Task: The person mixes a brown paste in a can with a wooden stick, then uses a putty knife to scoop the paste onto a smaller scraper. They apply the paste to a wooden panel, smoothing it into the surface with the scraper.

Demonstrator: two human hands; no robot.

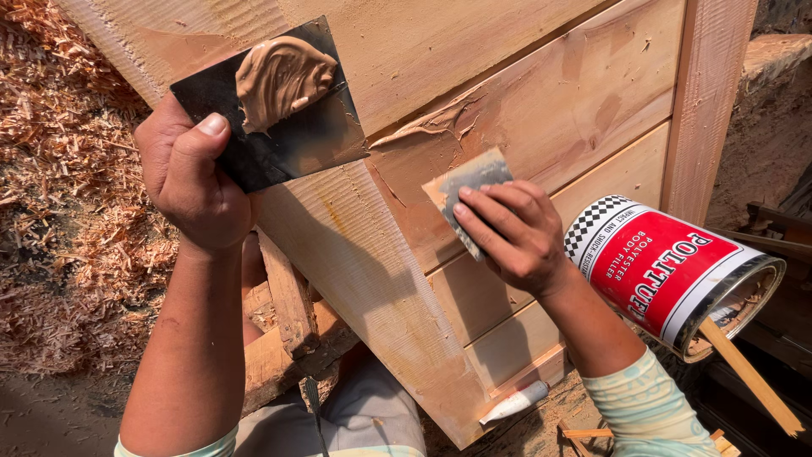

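The small putty blade (471, 188) sits flat against the wooden panel (541, 118), right at a seam between two boards, its grey face smeared with tan filler. The right hand (516, 237) has it pinned: fingers (495, 203) curled close together over the blade's lower half, pressing it onto the wood, with no gap between them. Just up and left of the blade, a ridge of fresh filler (436, 123) lies along the groove, rough and uneven, paler than the pinkish wood around it.

Over to the left hand (190, 182), and that one is closed tight too, thumb on top and fingers wrapped under, gripping the lower corner of a dark flat plate (279, 127). The plate is held tilted up in front of the panel's top edge, and a thick swirl of tan paste (283, 76) sits on its upper half, glossy and folded.

Further out: the panel leans diagonally across the view, with a thick frame rail (710, 93) on its right side. By the right forearm lies a red and white can (668, 271) on its side, open mouth facing lower right, a wooden stick (748, 372) poking out of it. A small white tube (516, 402) lies below the panel's lower corner. Wood shavings (59, 186) are heaped on the left.
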